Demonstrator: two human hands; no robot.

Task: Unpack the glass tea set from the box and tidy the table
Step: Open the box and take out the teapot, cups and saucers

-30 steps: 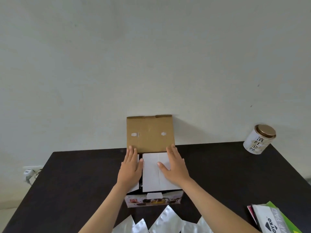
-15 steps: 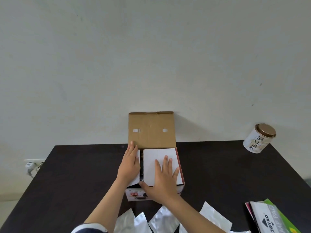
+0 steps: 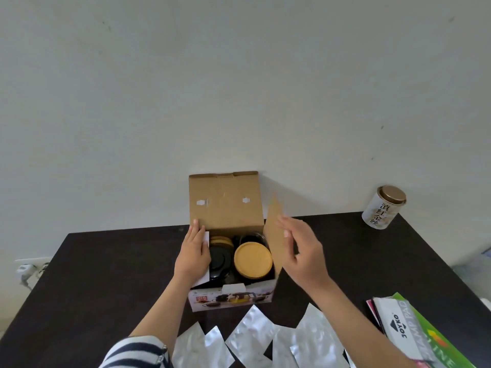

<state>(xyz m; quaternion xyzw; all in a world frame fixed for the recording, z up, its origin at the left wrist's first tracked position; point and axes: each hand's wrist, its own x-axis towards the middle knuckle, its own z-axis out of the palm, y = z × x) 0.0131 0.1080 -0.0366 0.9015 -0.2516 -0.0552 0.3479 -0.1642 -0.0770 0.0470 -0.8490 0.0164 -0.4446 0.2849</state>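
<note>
Tea set (image 3: 240,254) sits packed in box (image 3: 231,296), mid-table. Left hand (image 3: 192,254) flat, fingers together on left flap; right hand (image 3: 303,251) fingers loosely apart beside right flap (image 3: 273,235), contact unclear. Glass probably fragile, slippery: lift pieces singly by wooden lid (image 3: 253,259) rims.

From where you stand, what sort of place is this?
Probably a home room: a dark table pushed against a plain wall, holding a tea tin, an opened tea-set box and foil pouches.
</note>
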